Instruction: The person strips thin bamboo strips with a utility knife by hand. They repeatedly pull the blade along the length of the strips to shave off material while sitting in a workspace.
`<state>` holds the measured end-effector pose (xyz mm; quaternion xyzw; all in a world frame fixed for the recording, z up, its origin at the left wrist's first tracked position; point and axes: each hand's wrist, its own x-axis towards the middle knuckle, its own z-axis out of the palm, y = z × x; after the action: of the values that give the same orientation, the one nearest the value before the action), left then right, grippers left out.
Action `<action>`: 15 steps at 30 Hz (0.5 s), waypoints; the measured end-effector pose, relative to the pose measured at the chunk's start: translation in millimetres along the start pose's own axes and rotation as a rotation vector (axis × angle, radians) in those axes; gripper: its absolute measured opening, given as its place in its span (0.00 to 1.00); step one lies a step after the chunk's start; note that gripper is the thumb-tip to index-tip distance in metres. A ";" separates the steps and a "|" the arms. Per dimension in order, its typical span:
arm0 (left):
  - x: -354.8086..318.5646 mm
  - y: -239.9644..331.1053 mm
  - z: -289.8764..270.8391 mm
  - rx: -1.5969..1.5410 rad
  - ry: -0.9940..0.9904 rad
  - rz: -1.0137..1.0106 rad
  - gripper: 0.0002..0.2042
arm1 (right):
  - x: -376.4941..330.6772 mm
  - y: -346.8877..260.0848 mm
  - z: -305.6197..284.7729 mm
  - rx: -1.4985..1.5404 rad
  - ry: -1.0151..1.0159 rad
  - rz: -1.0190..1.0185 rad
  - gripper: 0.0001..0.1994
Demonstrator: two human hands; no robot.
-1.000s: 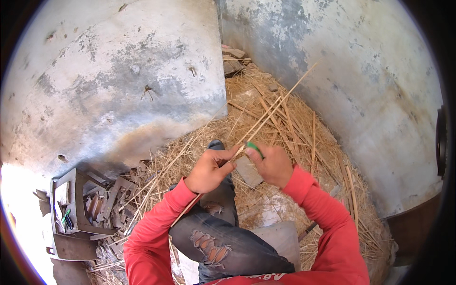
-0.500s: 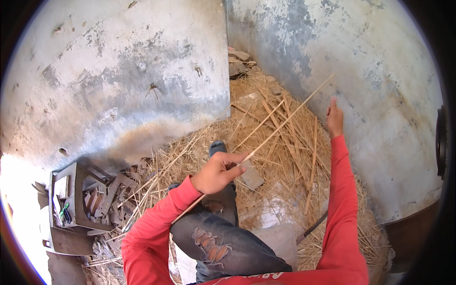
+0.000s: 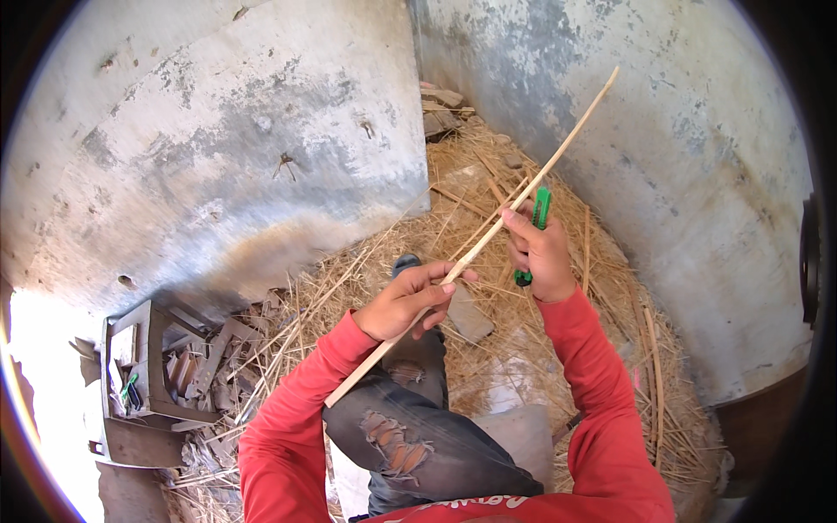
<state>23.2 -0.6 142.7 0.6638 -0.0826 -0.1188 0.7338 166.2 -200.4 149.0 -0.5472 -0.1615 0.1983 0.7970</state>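
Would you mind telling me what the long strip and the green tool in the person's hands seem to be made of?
The long strip, held in the left hand, looks like split bamboo or cane: pale tan, matte, thin and straight, much like the straw-coloured strips on the ground. The green tool in the right hand appears to be a plastic-bodied utility knife: bright uniform green, smooth handle. Its blade is too small to make out.

Left hand (image 3: 408, 301) on stick (image 3: 523, 200), right hand (image 3: 542, 253) around green knife (image 3: 540, 209)

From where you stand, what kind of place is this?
Probably a rough outdoor or shed corner used for hand craft: bare, stained concrete walls, a floor strewn with straw and cane strips, and a grey box of tools and scraps by the wall.
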 end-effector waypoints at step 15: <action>-1.2 -13.9 -4.2 0.042 0.122 0.039 0.24 | -46.9 46.1 23.1 -1.168 -0.080 -0.482 0.27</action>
<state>22.3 2.5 128.4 0.6832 -0.0533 -0.0621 0.7256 108.1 -190.0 112.0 -0.8322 -0.3916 -0.0875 0.3826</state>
